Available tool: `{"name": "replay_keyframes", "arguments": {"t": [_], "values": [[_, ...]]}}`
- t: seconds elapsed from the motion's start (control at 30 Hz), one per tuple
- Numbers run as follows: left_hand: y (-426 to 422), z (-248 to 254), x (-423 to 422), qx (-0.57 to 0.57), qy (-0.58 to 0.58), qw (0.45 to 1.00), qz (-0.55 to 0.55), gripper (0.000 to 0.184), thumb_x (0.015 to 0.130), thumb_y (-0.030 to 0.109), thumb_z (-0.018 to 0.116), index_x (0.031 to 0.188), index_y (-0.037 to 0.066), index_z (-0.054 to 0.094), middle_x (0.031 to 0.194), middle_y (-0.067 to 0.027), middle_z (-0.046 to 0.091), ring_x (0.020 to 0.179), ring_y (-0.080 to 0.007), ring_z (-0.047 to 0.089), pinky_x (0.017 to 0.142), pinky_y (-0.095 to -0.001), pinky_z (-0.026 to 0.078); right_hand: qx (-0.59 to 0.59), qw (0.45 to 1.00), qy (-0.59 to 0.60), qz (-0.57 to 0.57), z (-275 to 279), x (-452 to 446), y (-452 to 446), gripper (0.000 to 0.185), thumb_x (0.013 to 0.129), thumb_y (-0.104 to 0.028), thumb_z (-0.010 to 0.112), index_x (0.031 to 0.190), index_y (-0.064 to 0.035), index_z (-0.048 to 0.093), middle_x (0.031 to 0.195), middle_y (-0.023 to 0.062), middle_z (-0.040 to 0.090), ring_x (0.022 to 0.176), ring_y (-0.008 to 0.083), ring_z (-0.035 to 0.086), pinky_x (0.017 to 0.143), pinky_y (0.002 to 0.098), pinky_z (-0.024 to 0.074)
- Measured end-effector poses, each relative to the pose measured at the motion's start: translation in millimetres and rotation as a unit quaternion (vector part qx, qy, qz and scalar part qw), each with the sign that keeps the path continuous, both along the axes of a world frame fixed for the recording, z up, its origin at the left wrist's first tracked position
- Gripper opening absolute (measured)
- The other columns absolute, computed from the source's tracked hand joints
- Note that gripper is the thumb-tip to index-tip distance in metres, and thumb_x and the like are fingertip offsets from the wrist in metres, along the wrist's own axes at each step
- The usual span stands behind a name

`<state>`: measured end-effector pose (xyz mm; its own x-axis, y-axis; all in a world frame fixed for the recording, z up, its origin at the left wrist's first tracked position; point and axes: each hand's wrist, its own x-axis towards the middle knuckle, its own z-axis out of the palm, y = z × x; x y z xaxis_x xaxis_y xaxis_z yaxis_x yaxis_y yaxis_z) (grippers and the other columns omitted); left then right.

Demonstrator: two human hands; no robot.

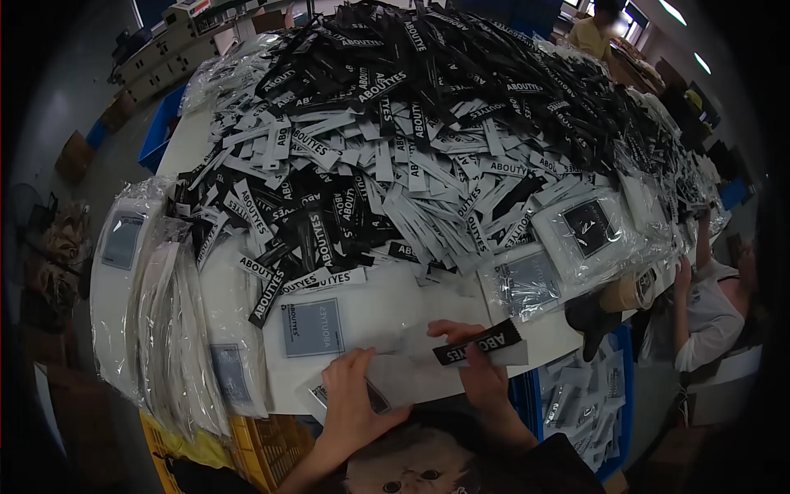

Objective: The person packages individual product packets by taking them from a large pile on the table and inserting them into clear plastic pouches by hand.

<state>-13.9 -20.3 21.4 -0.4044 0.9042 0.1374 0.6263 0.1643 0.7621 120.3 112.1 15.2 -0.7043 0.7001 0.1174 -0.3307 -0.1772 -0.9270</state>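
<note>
Holding a frosted plastic bag [411,350] just above the near edge of the white table [286,393], thin and filmy, stretched between both hands

Pinching its left end with the left hand [350,395], bending the fingers over and running the thumb along the lower side, right by some dark print

Gripping a black sachet [484,342] against the bag's other end with the right hand [485,383], laying the thumb over its white block lettering, plus showing a pale strip along the lower edge

Lying flat just beyond, another milky bag [370,306] with a grey rectangular label [317,327], smooth and slightly see-through

Behind that, honestly a mountain of skinny sachets [420,156], glossy black and matte-looking white, all jumbled at every angle

Off left, shiny clear-wrapped packs [156,321], soft and rounded, overlapping like slices

Over right, more crinkly wrapped packs [584,226], one with a square black label, near a brownish cup [629,292]

Down below, a blue bin [627,391] full of small packets [580,403] and a slotted yellow crate [267,453]
</note>
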Motion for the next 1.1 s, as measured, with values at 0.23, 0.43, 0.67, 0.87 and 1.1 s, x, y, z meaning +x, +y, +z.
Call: {"name": "replay_keyframes", "arguments": {"t": [0.23,0.43,0.67,0.87,1.1], "values": [[1,5,3,0.021,0.011,1.0,-0.02,0.096,0.052,0.031,0.08,0.128,-0.002,0.032,0.116,-0.0171,0.039,0.108,-0.0331,0.036,0.091,-0.0422,0.025,-0.057,0.996,0.041,0.048,10,-20,-24,0.023,0.096,-0.016,0.034,0.111,-0.0006,0.043,0.13,0.0223,0.042,0.126,0.0265,0.035,0.104,0.0389,0.0246],[2,13,-14,0.05,-0.011,0.999,-0.007,0.08,0.063,0.024,0.076,0.128,0.002,0.035,0.115,-0.0185,0.045,0.099,-0.0294,0.046,0.08,-0.0376,0.036,-0.049,0.995,-0.056,0.061,2,-14,-26,0.03,0.09,-0.004,0.046,0.12,0.0005,0.042,0.127,0.0186,0.047,0.119,0.0222,0.043,0.098,0.0316,0.0333],[-16,10,-47,-0.05,-0.171,0.984,-0.021,0.012,0.083,0.009,0.058,0.083,-0.002,0.063,0.056,-0.0133,0.054,0.045,-0.019,0.053,0.046,-0.0266,0.041,-0.006,0.99,-0.086,-0.108,14,-19,-17,0.028,0.081,0.001,0.057,0.109,0.0009,0.056,0.1,0.0129,0.062,0.092,0.0194,0.06,0.08,0.029,0.0463],[-18,14,-44,-0.077,-0.193,0.977,-0.048,0.011,0.082,0.007,0.059,0.089,-0.001,0.062,0.064,-0.0158,0.058,0.049,-0.0177,0.055,0.048,-0.0258,0.043,0.283,0.906,-0.271,0.159,0,5,4,0.025,0.086,-0.008,0.054,0.11,-0.0022,0.057,0.079,0.0164,0.064,0.07,0.0188,0.064,0.061,0.0264,0.0471],[-17,13,-34,-0.108,-0.203,0.971,-0.073,0.011,0.081,0.006,0.06,0.088,0.0,0.062,0.064,-0.0154,0.058,0.047,-0.0211,0.054,0.047,-0.0268,0.042,0.212,0.856,-0.223,0.416,-28,1,9,0.02,0.086,-0.02,0.054,0.089,-0.0001,0.057,0.063,0.0168,0.053,0.055,0.0259,0.053,0.054,0.0342,0.0407]]}}
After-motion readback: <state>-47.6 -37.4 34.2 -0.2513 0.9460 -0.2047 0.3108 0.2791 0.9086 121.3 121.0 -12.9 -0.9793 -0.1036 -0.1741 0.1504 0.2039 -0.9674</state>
